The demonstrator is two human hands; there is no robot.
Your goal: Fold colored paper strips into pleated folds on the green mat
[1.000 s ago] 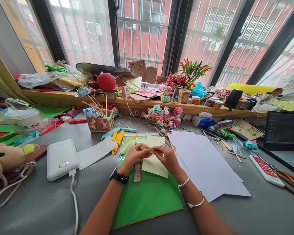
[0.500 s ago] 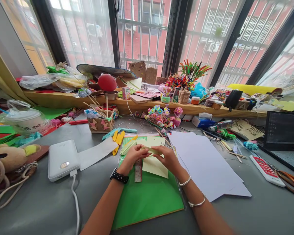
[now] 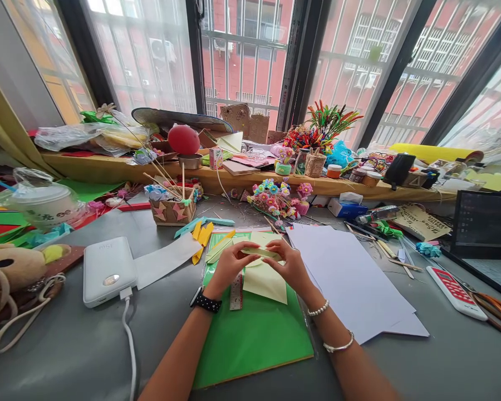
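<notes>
- While both hands are meeting over the work, the left hand (image 3: 229, 267) is gripping one end of a narrow, pale yellow-green folded paper strip (image 3: 258, 252) between thumb and fingertips.
- The right hand (image 3: 293, 265) is gripping the opposite end likewise; its fingers are arching over, so the crease detail is not showing.
- The strip is spanning the gap between the hands, over a flat pale yellow-green paper sheet (image 3: 268, 285).
- Judgement: good handling is probably depending on even thumb pressure and aligned edges, as uneven pulling is likely to be skewing thin paper.
- A flat whitish ruler with a red edge (image 3: 236, 293) is lying just beside the sheet, on a bright green paper pack (image 3: 254, 342).
- Farther right, large white paper sheets (image 3: 346, 278) are lying on the grey tabletop (image 3: 67, 362).
</notes>
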